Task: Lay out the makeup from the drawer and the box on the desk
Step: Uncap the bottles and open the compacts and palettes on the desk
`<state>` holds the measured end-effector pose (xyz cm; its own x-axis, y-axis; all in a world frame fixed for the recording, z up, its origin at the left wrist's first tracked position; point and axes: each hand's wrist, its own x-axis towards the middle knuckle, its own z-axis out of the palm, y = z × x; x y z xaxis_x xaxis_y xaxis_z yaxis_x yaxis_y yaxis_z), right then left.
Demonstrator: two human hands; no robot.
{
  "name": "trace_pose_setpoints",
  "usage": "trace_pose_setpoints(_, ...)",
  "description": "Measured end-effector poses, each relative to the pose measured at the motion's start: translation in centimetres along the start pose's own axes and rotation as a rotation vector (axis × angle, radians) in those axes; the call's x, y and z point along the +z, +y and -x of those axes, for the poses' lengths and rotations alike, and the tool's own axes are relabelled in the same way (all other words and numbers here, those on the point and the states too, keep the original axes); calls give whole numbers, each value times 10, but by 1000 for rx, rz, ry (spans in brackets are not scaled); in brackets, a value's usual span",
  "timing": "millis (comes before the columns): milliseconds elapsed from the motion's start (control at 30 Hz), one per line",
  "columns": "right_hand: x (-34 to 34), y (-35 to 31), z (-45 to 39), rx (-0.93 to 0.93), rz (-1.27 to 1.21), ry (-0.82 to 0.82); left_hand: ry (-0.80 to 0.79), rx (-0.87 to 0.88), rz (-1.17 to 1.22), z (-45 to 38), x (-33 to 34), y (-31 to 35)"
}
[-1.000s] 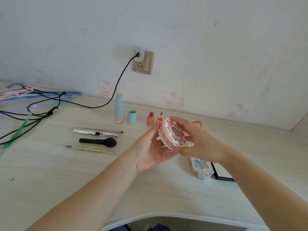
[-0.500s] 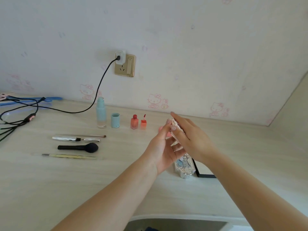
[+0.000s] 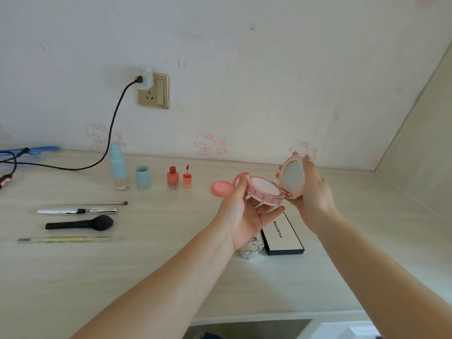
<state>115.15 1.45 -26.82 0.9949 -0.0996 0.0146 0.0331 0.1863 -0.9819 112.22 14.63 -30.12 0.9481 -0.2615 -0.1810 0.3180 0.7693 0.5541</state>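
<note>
A round pink compact (image 3: 265, 192) is held open above the desk (image 3: 146, 265). My left hand (image 3: 244, 216) grips its base from below, and my right hand (image 3: 310, 192) holds the mirrored lid upright. On the desk behind it lies a pink round case (image 3: 221, 188). Under my hands lie a white palette (image 3: 283, 234) with a black edge and a silver case (image 3: 250, 248), partly hidden by my left wrist. To the left stand a blue bottle (image 3: 118, 167), a blue cap (image 3: 142, 177) and two red lip tints (image 3: 179, 178).
A silver tube (image 3: 78, 211), a thin brush (image 3: 115, 203), a black powder brush (image 3: 80, 223) and a yellow stick (image 3: 66, 239) lie in a row at the left. A black cable (image 3: 115, 123) runs from the wall socket (image 3: 152, 90). The desk's front edge is near me.
The compact was shut between my hands; now it is open, with the lid swung up to the right. The view has shifted to the right and closer.
</note>
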Motion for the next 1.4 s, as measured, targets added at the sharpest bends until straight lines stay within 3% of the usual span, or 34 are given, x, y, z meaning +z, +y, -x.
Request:
trace_pose_setpoints(167, -21, 0, -24, 81, -334, 185, 164, -5, -85, -24, 7, -7)
trace_pose_setpoints(400, -41, 20, -65, 92, -353, 160, 285, 47, -174, -51, 17, -6)
trace_pose_setpoints(833, -41, 54, -121, 209, -484, 255, 446, -40, -518, -107, 12, -7)
trace_pose_setpoints(1067, -44, 59, -130, 238, -457, 277, 422, -57, -507, -114, 11, -5)
trace_pose_setpoints(1400, -50, 51, -132, 260, -179, 194, 368, -80, -557, -110, 11, 1)
